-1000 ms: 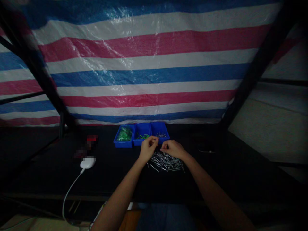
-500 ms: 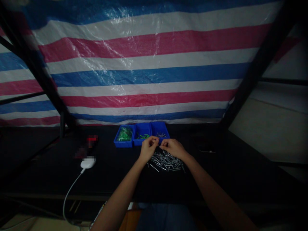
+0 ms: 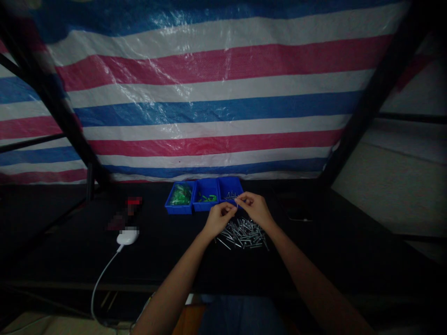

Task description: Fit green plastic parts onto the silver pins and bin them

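My right hand point(image 3: 256, 208) is closed in a pinch near the right blue bin, with a slim metal screw point(image 3: 237, 204) upright at its fingertips. Just left of it and lower, my left hand point(image 3: 216, 219) also pinches, its fingertips close under the screw; whatever they hold is too small to make out. Below both hands a pile of silvery screws point(image 3: 244, 234) lies on the black table, partly covered by my left hand. Several more screws point(image 3: 230, 195) are in the right bin point(image 3: 228, 183). The middle bin point(image 3: 206, 206) contains small green plastic plugs point(image 3: 209, 198).
On the left, a blue bin point(image 3: 179, 210) holds a clear bag of green pieces point(image 3: 180, 194). A white device point(image 3: 127, 236) with a cable sits farther left, beside a blurred red item point(image 3: 133, 201). A dark flat object point(image 3: 299, 214) lies at right. Striped sheeting point(image 3: 216, 107) hangs behind.
My right hand has risen slightly and the screw now shows at its fingertips. My left hand has moved a little down and to the right.
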`<state>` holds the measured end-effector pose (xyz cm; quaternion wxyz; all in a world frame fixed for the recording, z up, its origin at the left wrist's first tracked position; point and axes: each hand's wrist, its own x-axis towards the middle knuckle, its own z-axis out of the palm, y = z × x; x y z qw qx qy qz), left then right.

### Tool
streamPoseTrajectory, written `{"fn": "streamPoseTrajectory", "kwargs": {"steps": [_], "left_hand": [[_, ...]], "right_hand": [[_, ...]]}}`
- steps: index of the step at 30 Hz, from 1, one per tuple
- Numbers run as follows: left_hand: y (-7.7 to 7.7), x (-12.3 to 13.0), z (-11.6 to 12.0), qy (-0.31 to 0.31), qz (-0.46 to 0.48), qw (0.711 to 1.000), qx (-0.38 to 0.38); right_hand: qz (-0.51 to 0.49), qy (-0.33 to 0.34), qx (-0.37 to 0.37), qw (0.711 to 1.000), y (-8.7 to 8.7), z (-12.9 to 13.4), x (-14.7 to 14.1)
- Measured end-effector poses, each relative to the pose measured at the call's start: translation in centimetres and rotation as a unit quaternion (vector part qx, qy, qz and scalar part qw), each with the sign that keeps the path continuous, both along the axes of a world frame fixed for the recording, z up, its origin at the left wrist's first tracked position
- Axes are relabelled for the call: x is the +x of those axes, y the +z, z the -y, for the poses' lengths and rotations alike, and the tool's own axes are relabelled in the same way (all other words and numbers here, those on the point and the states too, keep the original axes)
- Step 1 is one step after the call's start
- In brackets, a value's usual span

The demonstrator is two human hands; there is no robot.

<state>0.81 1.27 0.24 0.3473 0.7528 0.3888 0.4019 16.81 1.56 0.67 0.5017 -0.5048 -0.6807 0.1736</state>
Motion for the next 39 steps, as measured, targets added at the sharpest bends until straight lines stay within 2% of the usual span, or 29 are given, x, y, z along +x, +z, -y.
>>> {"fn": "streamPoseTrajectory", "kwargs": {"steps": [6,11,17,21,27,33,39], "left_hand": [[0.1,0.1,0.2,-0.016,0.007,1.000,-0.017],[-0.4,0.3,0.0,-0.015,0.025,0.999,-0.025],[-0.4,-0.1,-0.5,0.004,0.051,0.998,-0.028],[-0.3,-0.2,-0.4,0.015,0.035,0.999,0.001],[-0.2,-0.2,0.2,0.011,-0.012,0.999,0.037],[0.1,-0.2,0.3,0.016,-0.009,0.999,0.030],[0.0,-0.2,0.2,0.009,0.007,1.000,0.012]], "right_hand": [[-0.009,0.003,0.002,1.000,-0.3,0.2,-0.5],[-0.047,0.045,-0.005,0.998,-0.2,0.1,-0.6],[-0.133,0.111,-0.098,0.980,-0.3,-0.3,-0.5],[-0.145,0.109,-0.134,0.974,-0.2,-0.3,-0.5],[-0.137,0.124,-0.138,0.973,-0.3,-0.3,-0.5],[-0.170,0.144,-0.122,0.967,-1.1,-0.9,-0.4],[-0.169,0.126,-0.137,0.968,-0.3,-0.3,-0.6]]}}
